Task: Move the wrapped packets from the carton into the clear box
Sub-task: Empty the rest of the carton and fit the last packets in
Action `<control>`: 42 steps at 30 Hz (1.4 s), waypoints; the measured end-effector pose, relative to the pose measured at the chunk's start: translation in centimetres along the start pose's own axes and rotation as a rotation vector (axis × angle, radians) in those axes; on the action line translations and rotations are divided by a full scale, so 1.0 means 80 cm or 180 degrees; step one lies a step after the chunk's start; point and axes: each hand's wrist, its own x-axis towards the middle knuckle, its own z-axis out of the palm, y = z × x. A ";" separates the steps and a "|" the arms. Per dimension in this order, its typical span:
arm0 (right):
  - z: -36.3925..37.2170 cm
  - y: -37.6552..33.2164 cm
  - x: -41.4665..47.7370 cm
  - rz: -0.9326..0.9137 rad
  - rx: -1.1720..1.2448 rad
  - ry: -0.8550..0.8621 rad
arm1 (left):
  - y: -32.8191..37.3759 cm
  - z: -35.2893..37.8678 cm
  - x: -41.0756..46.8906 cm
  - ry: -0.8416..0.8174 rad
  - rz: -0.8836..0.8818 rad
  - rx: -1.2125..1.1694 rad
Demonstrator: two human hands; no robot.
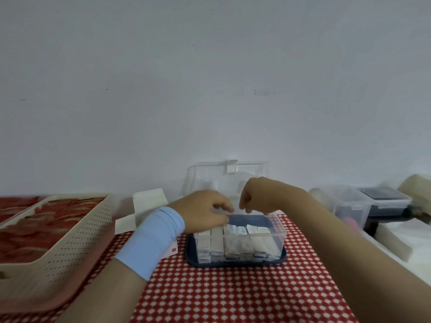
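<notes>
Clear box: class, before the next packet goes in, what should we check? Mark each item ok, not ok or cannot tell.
1. The lid stands raised behind the clear box: ok.
2. The clear box sits on the blue tray: ok.
3. There is room behind the upright packets: ok.
4. The carton has open flaps: ok.
5. The left grip holds a packet: cannot tell, blurred.
6. The right grip holds something: cannot tell.
</notes>
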 end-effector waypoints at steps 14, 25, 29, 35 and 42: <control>0.020 -0.159 0.012 -0.0911 0.0932 0.0509 | -0.150 -0.047 -0.113 0.0404 -0.1789 0.0043; 0.052 -0.187 0.023 -0.0670 0.0865 0.0459 | -0.178 -0.012 -0.112 0.0756 -0.1573 -0.0625; 0.051 -0.184 0.014 -0.0644 0.0352 0.1014 | -0.158 -0.023 -0.122 0.1056 -0.1199 -0.0432; 0.049 -0.189 -0.013 -0.1019 -0.0670 0.2078 | -0.115 -0.041 -0.139 0.1441 -0.0889 -0.0216; 0.058 -0.183 -0.050 -0.1233 -0.0505 0.1780 | -0.062 -0.043 -0.148 0.1275 -0.0614 0.0323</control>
